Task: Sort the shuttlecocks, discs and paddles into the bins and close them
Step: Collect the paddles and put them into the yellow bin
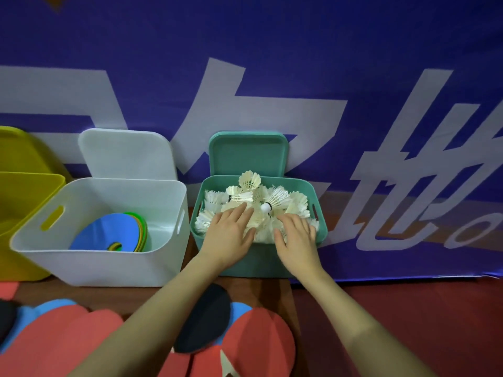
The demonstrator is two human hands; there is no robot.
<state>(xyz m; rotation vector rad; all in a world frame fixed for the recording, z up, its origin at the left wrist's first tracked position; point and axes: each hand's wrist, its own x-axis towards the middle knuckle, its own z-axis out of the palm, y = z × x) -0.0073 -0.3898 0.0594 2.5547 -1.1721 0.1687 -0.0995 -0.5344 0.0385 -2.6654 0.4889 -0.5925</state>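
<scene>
while both palms press flat on the shuttlecocks [268, 204] heaped in the teal bin [321, 213], my left hand [231, 231] and right hand [295, 235] have straight fingers, gripping nothing. teal lid [249, 153] leans behind the bin; discs [114, 232] lie in the white bin [103, 268], yellow bin [24, 186] far left. paddles [202, 322] lie near me on the floor.
</scene>
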